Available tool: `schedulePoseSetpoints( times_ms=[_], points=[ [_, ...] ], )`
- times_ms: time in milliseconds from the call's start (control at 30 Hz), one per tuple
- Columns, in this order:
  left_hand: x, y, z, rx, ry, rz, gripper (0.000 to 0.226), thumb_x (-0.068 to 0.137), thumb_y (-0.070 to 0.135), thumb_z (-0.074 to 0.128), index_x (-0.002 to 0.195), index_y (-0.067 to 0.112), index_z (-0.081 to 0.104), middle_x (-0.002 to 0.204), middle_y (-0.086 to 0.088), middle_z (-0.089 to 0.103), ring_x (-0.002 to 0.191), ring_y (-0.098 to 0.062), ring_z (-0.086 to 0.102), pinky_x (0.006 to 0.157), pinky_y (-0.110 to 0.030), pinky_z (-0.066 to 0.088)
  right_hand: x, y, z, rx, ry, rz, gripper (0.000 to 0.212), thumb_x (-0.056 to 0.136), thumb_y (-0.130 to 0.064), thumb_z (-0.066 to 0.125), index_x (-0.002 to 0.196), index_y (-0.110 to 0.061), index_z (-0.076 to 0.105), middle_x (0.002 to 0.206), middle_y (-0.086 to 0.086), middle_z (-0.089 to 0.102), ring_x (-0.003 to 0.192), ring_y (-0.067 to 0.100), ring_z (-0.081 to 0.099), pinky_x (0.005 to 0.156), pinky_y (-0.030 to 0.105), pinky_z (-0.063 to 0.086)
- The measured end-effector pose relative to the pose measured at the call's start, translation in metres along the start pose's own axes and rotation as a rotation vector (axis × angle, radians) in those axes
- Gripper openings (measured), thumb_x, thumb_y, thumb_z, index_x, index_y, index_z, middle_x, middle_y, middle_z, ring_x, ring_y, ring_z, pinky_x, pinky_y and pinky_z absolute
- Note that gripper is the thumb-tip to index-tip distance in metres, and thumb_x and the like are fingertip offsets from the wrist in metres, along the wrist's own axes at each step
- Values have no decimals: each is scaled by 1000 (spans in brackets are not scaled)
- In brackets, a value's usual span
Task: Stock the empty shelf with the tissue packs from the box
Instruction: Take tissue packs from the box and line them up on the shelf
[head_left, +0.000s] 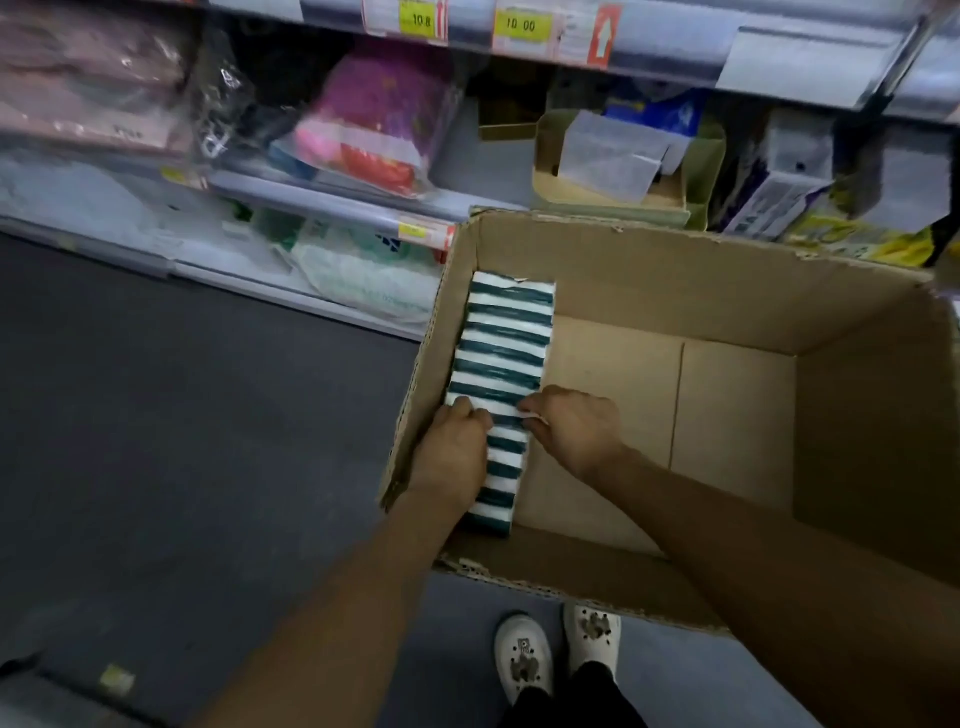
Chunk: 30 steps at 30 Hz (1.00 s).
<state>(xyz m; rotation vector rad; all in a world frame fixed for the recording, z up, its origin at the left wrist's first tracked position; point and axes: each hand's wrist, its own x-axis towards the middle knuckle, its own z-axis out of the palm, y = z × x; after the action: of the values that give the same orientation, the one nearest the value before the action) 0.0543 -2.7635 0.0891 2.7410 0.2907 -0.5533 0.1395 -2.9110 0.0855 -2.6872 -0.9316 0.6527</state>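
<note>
An open cardboard box (727, 291) stands on the floor before the shelves. Along its left inner wall runs a single row of several tissue packs (504, 338), white with dark green stripes, standing on edge. My left hand (457, 447) is down between the box's left wall and the row, fingers curled onto the packs' left side. My right hand (576, 431) presses the same packs from the right, fingertips on their edge. Both hands clamp a group of packs near the row's front end. The box's bare bottom (649, 405) shows to the right.
Shelves (332, 202) at the back hold wrapped goods, a pink package (374, 119) and a small open carton (613, 166). Yellow price tags (522, 25) line the upper rail. Dark floor (182, 415) lies on the left. My white shoes (556, 644) stand just in front of the box.
</note>
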Motion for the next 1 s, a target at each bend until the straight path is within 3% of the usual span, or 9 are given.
schedulePoseSetpoints(
  times_ms=[200,367,433,533,667,800,1000],
  points=[
    [10,8,-7,150,5,-37,28,95,3,52,123,8,52,131,-11,43,105,-25,58,85,-35,53,3,-3,2,-6,8,16,26,101,-27,42,121,-23,58,118,1,62,100,21,61,68,28,38],
    [13,14,-7,309,-15,32,28,94,0,53,121,6,54,131,-11,46,107,-27,59,84,-36,52,10,-7,-4,-74,-11,87,14,96,-13,47,101,-16,60,102,1,64,81,19,58,64,27,36],
    [13,17,-5,344,-29,66,31,94,0,53,125,5,51,131,-12,45,109,-27,57,84,-36,52,6,-4,-8,-83,-18,98,13,94,-11,48,99,-16,59,99,1,64,75,16,50,63,28,37],
    [14,13,-5,376,-6,93,28,96,5,53,123,8,54,128,-8,48,109,-24,57,80,-34,52,0,4,-14,-86,-25,99,15,94,-11,48,102,-16,59,96,0,60,78,17,53,65,29,38],
    [15,8,-4,387,41,129,26,97,14,48,120,13,59,127,-4,52,119,-21,48,89,-33,43,-7,21,-13,-54,-3,73,16,97,-15,45,102,-20,59,102,-2,62,80,17,55,65,29,41],
    [16,4,-2,424,69,130,28,96,17,50,122,16,59,126,-2,54,121,-21,45,98,-33,36,-5,18,-7,19,-26,-8,23,99,-31,45,113,-23,61,111,-3,60,99,19,59,71,29,40],
    [18,11,-3,514,17,133,27,94,19,53,119,15,62,126,-4,54,121,-22,45,101,-33,33,9,7,3,-104,6,-39,15,97,-14,47,102,-18,61,105,0,64,91,19,61,66,26,38]
  ],
)
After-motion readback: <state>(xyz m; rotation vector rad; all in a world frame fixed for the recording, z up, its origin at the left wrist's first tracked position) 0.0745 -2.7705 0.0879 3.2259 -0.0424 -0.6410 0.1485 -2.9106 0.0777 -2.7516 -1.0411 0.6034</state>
